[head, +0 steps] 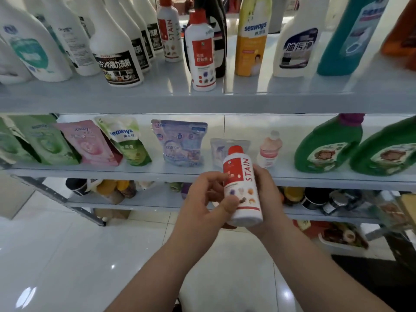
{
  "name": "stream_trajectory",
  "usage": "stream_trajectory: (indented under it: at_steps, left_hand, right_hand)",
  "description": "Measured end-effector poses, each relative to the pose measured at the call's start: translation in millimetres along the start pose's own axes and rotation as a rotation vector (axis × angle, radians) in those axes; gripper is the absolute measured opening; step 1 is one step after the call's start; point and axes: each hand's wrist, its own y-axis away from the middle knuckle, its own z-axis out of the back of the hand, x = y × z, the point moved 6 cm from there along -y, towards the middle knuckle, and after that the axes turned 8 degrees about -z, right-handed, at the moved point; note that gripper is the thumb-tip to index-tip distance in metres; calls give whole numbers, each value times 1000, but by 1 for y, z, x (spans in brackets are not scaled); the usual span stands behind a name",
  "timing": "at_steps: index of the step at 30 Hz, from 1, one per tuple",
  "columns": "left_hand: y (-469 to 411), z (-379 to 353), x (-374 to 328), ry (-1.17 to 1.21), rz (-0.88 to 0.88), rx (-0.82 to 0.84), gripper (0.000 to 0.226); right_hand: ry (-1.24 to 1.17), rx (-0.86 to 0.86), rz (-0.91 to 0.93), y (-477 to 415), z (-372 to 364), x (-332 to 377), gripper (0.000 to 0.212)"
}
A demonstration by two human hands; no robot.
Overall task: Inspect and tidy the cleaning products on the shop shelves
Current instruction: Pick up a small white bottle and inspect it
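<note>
A white stain remover bottle [243,188] with a red cap and red label is held upright in front of the middle shelf [135,172]. My right hand [267,199] grips it from behind and the right side. My left hand [204,203] touches its left front, thumb on the lower label, fingers loosely curled near the red label. Two matching stain remover bottles [202,55] [170,30] stand on the top shelf [157,95].
White spray bottles [117,52] fill the top shelf's left; a yellow Seaways bottle [251,39], a white degreaser bottle [297,41] and a teal bottle [353,37] stand right. Refill pouches [90,143], a small pink bottle [269,149] and green jugs [328,147] sit on the middle shelf. Below lie cluttered lower shelves and tiled floor.
</note>
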Motion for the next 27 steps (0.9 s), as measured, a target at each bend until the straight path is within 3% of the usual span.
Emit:
stream_trajectory:
  at_steps: [4,8,10,12,15,20,27]
  left_hand:
    - [12,-11,6,117,121,34,55]
    - [19,-9,21,130,226,-17,76]
    - [19,-3,28,166,258,-84,60]
    - [20,0,28,381,353,-113,28]
    - [22,0,26,799,519,-56,46]
    - [11,20,16,1039,551,22,47]
    - [-19,89,16,727,371,63,55]
  right_hand:
    - [-18,9,6,4,12,-4,38]
    - [125,-1,106,4,2,-10,43]
    - [206,25,147,3,-5,-11,45]
    - [336,22,209,3,-10,-5,36]
    - [558,-38,327,3,-19,2,26]
    - [604,-59,352,-5,-52,-15,9]
    - [597,-11,357,-22,-104,-36,20]
